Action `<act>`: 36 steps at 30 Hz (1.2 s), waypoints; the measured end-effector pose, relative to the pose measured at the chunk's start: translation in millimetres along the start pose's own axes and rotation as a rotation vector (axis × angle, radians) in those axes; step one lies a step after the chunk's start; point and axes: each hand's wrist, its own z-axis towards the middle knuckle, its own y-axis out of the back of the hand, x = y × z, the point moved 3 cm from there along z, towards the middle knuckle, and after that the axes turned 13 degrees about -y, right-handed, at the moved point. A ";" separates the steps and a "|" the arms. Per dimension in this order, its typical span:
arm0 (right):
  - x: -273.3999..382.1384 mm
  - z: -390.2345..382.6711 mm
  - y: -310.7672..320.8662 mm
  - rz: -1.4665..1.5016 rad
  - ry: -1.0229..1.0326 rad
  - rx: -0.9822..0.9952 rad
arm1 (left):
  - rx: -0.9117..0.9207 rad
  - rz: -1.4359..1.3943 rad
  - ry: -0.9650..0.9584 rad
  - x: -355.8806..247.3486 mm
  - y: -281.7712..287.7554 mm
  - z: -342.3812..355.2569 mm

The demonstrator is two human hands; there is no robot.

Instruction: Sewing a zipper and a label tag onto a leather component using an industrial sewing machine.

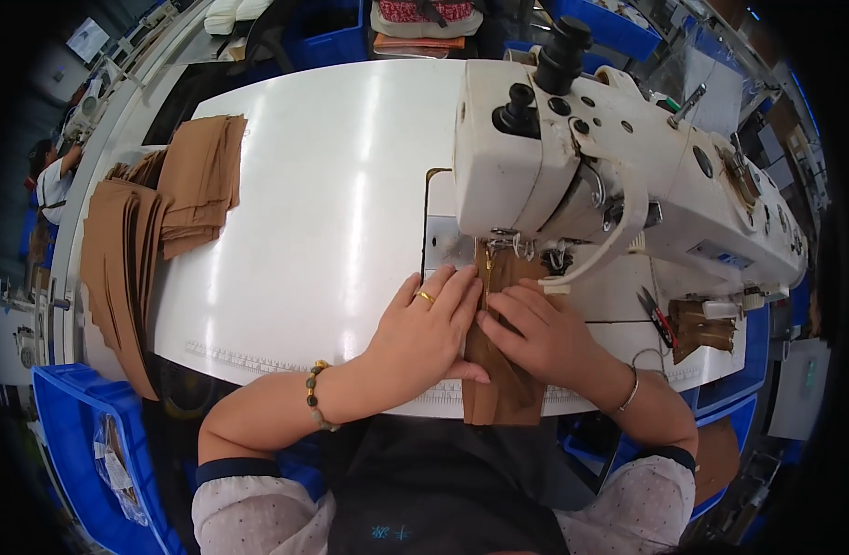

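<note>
A piece of brown fabric lies beneath the needle area of a white sewing machine, its near end hanging over the table's front edge. My left hand rests flat along the fabric's left edge, fingers stretched toward the needle, a ring on one finger. On the fabric's right side is my right hand, its fingers bent and its thumb side gripping the cloth close to the left fingertips. Just ahead of both hands sits the metal presser foot. Part of the fabric is hidden under my hands and the machine head.
Stacks of brown fabric pieces lie at the table's left end. Red-and-black thread snips and a small brown fabric bundle are to the right. A blue bin stands lower left. Far left, a person sits.
</note>
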 end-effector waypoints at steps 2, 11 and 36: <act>6.9 -3.0 6.4 0.045 0.204 -0.108 | -0.020 -0.025 0.015 -13.4 2.3 -9.7; 36.0 -34.4 17.4 0.154 0.122 -0.001 | -0.096 0.139 -0.113 -51.8 -11.2 -44.5; 67.7 -70.6 5.7 0.153 0.091 -0.213 | -0.528 -0.164 0.018 -59.3 -10.0 -55.1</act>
